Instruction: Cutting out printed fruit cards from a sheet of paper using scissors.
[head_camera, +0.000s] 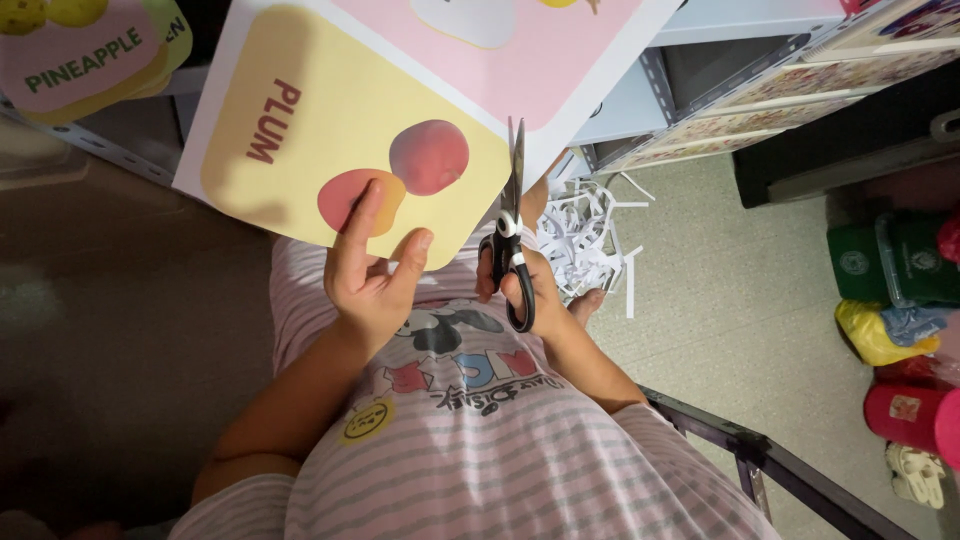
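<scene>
Left hand (368, 275) pinches the white paper sheet of yellow and pink fruit cards (340, 110); right hand (525, 285) closed around black-handled scissors (512, 235) at its edge

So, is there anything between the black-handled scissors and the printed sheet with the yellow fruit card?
Nothing visible. The right hand holds the black-handled scissors with the blades already at the edge of the printed sheet, which the left hand holds up.

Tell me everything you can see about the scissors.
The scissors have black handle loops with white trim and plain metal blades. They point up and away from the person, blades nearly shut along the right edge of the yellow card panel. The right hand holds them through the loops. Below them lies a heap of white paper strips on the floor.
</scene>
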